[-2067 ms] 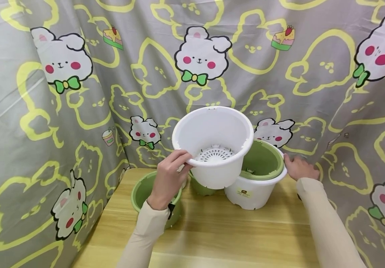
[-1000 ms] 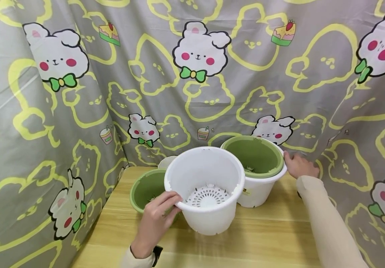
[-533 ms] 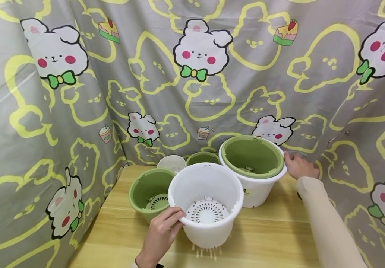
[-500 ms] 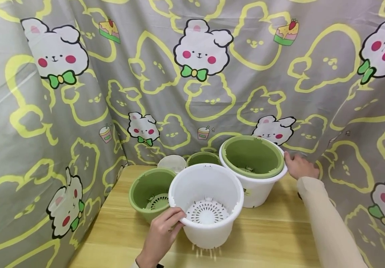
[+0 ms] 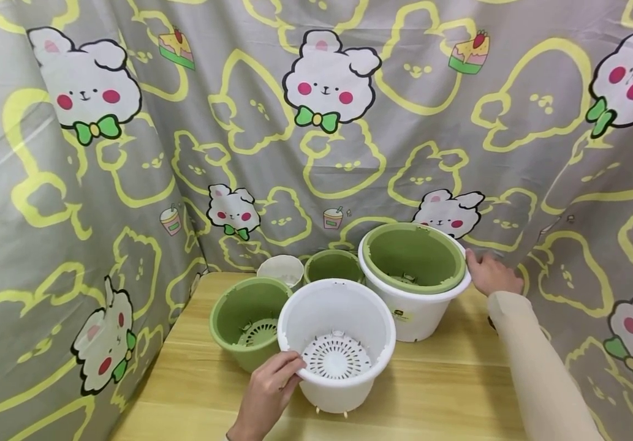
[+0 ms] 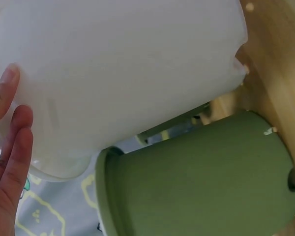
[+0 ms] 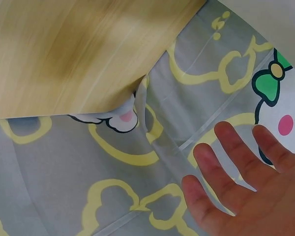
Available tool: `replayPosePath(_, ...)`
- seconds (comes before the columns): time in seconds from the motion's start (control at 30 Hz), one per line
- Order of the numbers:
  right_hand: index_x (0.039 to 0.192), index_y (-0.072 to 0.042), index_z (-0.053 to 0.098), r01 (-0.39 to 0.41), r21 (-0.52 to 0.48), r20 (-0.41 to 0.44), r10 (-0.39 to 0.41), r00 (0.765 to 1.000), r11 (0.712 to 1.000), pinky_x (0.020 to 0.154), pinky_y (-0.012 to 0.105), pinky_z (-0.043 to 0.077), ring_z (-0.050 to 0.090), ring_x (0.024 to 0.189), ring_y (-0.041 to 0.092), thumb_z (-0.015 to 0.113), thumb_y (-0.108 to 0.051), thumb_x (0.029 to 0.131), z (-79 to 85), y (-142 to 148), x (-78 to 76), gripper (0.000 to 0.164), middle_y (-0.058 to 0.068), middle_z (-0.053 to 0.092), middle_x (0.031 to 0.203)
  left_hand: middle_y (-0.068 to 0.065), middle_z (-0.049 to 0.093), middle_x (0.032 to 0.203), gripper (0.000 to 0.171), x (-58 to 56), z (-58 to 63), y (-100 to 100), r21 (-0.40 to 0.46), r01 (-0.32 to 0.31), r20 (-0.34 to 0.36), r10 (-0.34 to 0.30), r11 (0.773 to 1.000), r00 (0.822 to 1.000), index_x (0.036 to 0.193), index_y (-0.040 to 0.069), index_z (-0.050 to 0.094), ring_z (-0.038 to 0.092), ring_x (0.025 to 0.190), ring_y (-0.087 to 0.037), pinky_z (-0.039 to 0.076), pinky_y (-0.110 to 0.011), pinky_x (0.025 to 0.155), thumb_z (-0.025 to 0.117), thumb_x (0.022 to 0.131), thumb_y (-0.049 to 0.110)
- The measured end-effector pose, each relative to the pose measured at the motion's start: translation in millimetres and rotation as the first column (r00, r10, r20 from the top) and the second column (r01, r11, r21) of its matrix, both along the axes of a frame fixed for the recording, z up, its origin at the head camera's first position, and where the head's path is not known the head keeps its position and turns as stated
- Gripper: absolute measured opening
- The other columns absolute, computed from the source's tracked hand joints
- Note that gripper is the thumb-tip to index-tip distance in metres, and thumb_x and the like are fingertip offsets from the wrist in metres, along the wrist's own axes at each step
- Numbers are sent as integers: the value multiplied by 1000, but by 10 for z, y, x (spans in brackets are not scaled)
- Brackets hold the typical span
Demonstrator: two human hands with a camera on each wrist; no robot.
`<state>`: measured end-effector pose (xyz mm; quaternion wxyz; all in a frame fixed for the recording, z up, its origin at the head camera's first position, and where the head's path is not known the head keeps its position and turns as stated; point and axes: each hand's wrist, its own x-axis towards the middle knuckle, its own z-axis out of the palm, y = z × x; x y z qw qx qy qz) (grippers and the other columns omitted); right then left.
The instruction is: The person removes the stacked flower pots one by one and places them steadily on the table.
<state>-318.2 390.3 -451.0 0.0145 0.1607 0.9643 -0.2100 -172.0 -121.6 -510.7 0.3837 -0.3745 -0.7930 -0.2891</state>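
Note:
In the head view my left hand [image 5: 268, 395] pinches the left rim of a white plastic flowerpot [image 5: 338, 395] with a slotted base. Small pegs show under it; whether they touch the table I cannot tell. The left wrist view has the thumb on the pot's outer wall [image 6: 123, 73]. My right hand [image 5: 494, 274] is at the right rim of a bigger white flowerpot [image 5: 418, 318], in which a green flowerpot [image 5: 415, 254] is nested. Straight, spread fingers [image 7: 231, 189] appear in the right wrist view; the thumb is hidden there.
A green flowerpot [image 5: 228, 334] stands close on the left of the white one. Behind are a small white pot [image 5: 279, 267] and another green pot [image 5: 331, 262], partly covered. The wooden table [image 5: 432, 398] meets a patterned curtain [image 5: 316, 165] at the back and sides.
My left hand has brought the white flowerpot down and toward me, away from the bigger pot, uncovering the pots behind. My right hand has stayed at the bigger pot's rim.

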Motion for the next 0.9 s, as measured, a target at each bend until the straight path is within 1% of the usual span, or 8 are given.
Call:
replayPosePath(0.17, 149, 4, 37, 7, -13, 18, -6, 1000, 1000, 91, 78, 40, 43, 126, 66, -3, -74, 97, -35, 21, -18, 102, 38, 41, 149, -5, 75, 104, 32, -7, -76, -8, -8, -4, -4, 4, 1000, 1000, 98, 6, 79, 74, 93, -21, 59, -21, 92, 85, 67, 4)
replayPosePath(0.37, 149, 3, 37, 5, -12, 22, -5, 1000, 1000, 91, 78, 40, 43, 126, 66, -4, -75, 96, -52, 59, -48, 103, 37, 42, 149, -4, 75, 106, 35, -26, -115, 8, -9, -22, 44, 23, 1000, 999, 98, 6, 79, 74, 95, -22, 58, -19, 94, 86, 65, 0)
replayPosePath(0.47, 149, 3, 37, 8, -11, 21, -7, 1000, 1000, 91, 78, 40, 44, 126, 65, -4, -75, 96, -39, 56, -50, 103, 37, 42, 149, -5, 74, 107, 38, -33, -115, 20, -5, -32, 69, 33, 999, 997, 98, 6, 78, 73, 96, -22, 58, -18, 94, 88, 62, -1)
replayPosePath(0.53, 149, 3, 37, 9, -11, 24, -9, 1000, 1000, 92, 77, 40, 44, 126, 65, -4, -75, 97, -27, 46, -47, 102, 37, 42, 150, -3, 74, 108, 38, -24, -108, 22, -17, -51, 95, 52, 999, 994, 99, 8, 77, 73, 98, -20, 57, -17, 95, 89, 63, 1)
replayPosePath(0.63, 150, 3, 37, 7, -13, 19, -7, 1000, 1000, 91, 77, 41, 45, 126, 65, -3, -74, 98, -3, 29, -45, 101, 37, 42, 150, -1, 73, 111, 38, -3, -92, 21, -44, -74, 129, 79, 996, 988, 101, 10, 76, 72, 101, -18, 57, -18, 96, 92, 67, 11)
replayPosePath(0.73, 149, 3, 37, 1, -12, 6, -1, 1000, 1000, 90, 76, 41, 46, 125, 64, -1, -72, 99, 16, 18, -46, 99, 37, 43, 149, 2, 71, 114, 41, 17, -65, 13, -83, -99, 141, 110, 992, 984, 105, 13, 75, 71, 101, -15, 59, -23, 92, 92, 73, 32)
replayPosePath(0.83, 148, 3, 38, 2, -5, 1, -2, 1000, 1000, 90, 76, 41, 47, 124, 64, -1, -72, 99, 17, 17, -35, 98, 37, 44, 148, 4, 71, 115, 47, 25, -32, 4, -110, -108, 144, 123, 988, 982, 108, 15, 75, 71, 97, -13, 58, -27, 83, 86, 79, 51)
replayPosePath(0.9, 148, 4, 38, 3, -4, 4, -3, 1000, 1000, 89, 76, 42, 47, 124, 64, -2, -71, 99, 6, 22, -22, 98, 37, 44, 147, 4, 72, 114, 46, 25, -9, -4, -124, -107, 148, 125, 986, 981, 109, 16, 76, 70, 96, -12, 57, -28, 80, 81, 84, 54)
